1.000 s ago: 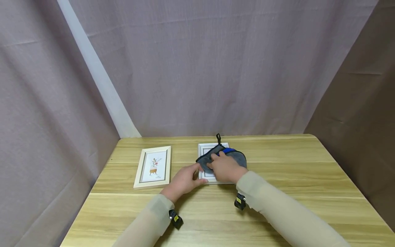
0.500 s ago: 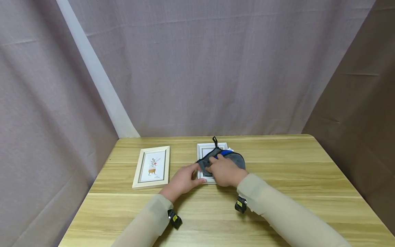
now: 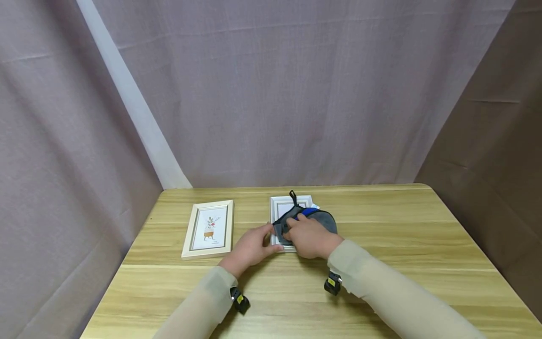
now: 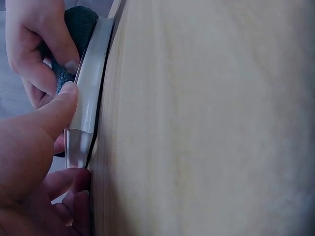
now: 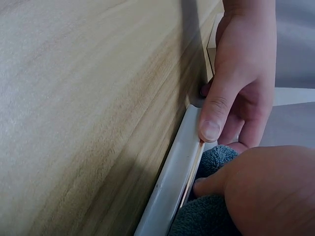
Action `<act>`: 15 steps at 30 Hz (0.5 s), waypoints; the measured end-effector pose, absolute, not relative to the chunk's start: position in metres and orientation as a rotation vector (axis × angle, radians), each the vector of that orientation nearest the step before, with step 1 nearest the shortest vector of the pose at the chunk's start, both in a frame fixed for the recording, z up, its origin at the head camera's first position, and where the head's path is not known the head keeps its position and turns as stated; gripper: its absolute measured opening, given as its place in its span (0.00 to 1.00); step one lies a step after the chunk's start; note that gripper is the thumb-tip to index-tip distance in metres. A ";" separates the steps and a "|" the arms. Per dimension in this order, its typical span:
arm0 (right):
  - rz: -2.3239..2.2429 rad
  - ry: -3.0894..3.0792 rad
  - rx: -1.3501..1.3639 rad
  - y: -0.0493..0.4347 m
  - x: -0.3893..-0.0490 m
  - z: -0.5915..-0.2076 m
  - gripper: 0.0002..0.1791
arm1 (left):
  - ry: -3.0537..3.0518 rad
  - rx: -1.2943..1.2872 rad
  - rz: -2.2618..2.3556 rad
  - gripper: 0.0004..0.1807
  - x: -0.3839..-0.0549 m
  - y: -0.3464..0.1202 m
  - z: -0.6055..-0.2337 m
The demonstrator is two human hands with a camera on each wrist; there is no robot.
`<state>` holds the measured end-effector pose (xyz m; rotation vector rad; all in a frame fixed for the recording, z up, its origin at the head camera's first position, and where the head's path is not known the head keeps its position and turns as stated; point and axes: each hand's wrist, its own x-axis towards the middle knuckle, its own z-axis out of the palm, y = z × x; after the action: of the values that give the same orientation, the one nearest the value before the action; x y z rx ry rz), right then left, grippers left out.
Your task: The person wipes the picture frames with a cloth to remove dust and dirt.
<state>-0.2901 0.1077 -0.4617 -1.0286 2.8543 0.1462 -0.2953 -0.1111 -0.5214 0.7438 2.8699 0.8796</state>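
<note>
A white picture frame (image 3: 277, 200) lies on the wooden table, partly covered by a grey-and-blue cleaning cloth (image 3: 325, 218) with black edging and a hanging loop. My left hand (image 3: 252, 246) holds the frame's near left corner, thumb on the front edge and fingers along the left side. Bunched under my right hand (image 3: 311, 236), the cloth presses onto the frame's face; the right fingers are bent into it. In the left wrist view, the left thumb sits on the frame's edge (image 4: 91, 98). The fluffy cloth (image 5: 219, 157) shows beside the right thumb in the right wrist view.
A cream picture frame (image 3: 188, 235) with a plant drawing lies left of the left hand. Grey curtains (image 3: 271, 94) hang behind the table (image 3: 381, 202) and along its sides. A small white tag (image 3: 315, 206) shows by the cloth's upper edge.
My right hand has drawn the cloth slightly down toward the frame's near edge, and its loop has shifted left and down. The left hand stays on the frame's corner.
</note>
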 end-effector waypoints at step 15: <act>0.284 2.844 -1.076 0.113 -0.288 -0.460 0.21 | 2.881 0.761 0.856 0.19 -0.295 -0.111 -0.520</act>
<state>-0.2882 0.1128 -0.4598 -1.0759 2.8437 0.2842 -0.2955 -0.1114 -0.5204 0.7609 2.8809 0.8563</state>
